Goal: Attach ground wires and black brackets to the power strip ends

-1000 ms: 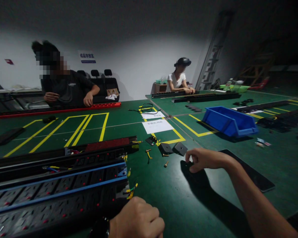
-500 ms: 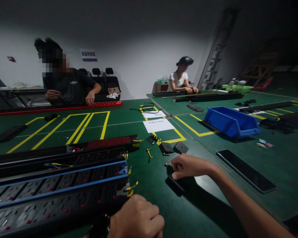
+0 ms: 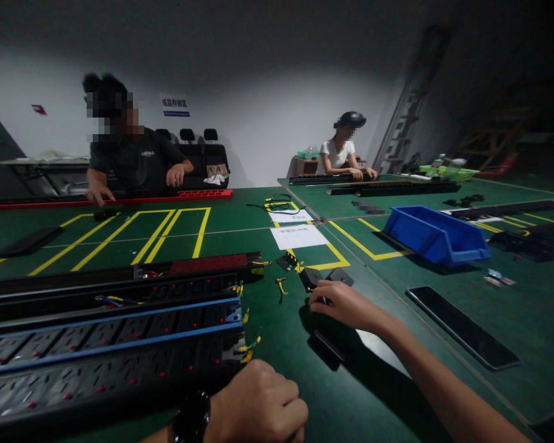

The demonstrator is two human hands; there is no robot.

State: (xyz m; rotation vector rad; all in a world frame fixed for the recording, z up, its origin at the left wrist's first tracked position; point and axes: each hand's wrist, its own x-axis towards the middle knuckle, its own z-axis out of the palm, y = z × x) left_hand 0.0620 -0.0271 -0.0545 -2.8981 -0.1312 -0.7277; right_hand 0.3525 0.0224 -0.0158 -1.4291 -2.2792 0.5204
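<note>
My right hand [image 3: 339, 301] reaches over the green table with its fingers curled and fingertips together. Its fingertips are close to two black end pieces [image 3: 339, 276], and what they pinch, if anything, is hidden. A separate flat black piece [image 3: 327, 348] lies below that hand, apart from it. My left hand [image 3: 263, 403] is closed in a fist at the bottom, with a dark watch on its wrist. Its contents are hidden. Beside it lie long black socket strips [image 3: 120, 363], one with blue edges, with yellow-green wire ends [image 3: 249, 349] sticking out.
A blue bin [image 3: 436, 237] and a dark phone-like slab [image 3: 461, 326] are to the right. White paper labels [image 3: 300, 237] and a small yellow-wired piece [image 3: 281, 287] lie mid-table. Two people work across the table, one at a red strip [image 3: 203, 194].
My right hand has let go of the flat black piece and moved up and left to where a small brass screw lay. The left fist stays closed. The person at left has lowered a hand.
</note>
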